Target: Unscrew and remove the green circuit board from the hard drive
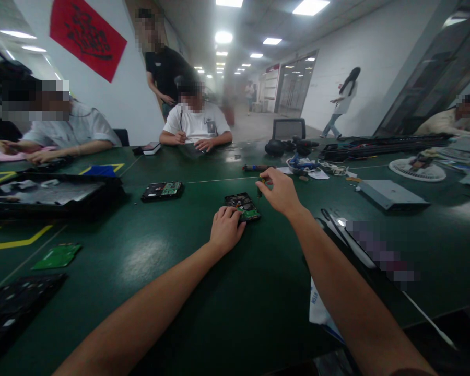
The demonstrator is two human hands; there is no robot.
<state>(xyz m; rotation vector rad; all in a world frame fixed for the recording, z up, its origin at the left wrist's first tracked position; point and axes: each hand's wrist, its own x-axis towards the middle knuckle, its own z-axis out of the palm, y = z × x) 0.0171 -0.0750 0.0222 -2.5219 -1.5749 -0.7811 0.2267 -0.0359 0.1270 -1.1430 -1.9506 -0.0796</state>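
A hard drive [239,201] with a green circuit board on its near side lies flat on the table in front of me. My left hand [226,228] rests on its near left part, with fingers curled over the edge and gripping it. Just right of the drive, my right hand [277,190] pinches a short, dark screwdriver [259,189] held upright between thumb and fingers. The screwdriver's tip is too small to make out, and it appears beside the drive rather than on it. Another hard drive [162,190] lies to the left, apart from both hands.
Left are a black tray [110,191], a green circuit board [58,256] and a black panel [19,303]. To the right lie a phone [376,250], a grey metal box [391,194] and a round white grille [417,170]. Several people sit or stand around the green table [180,308].
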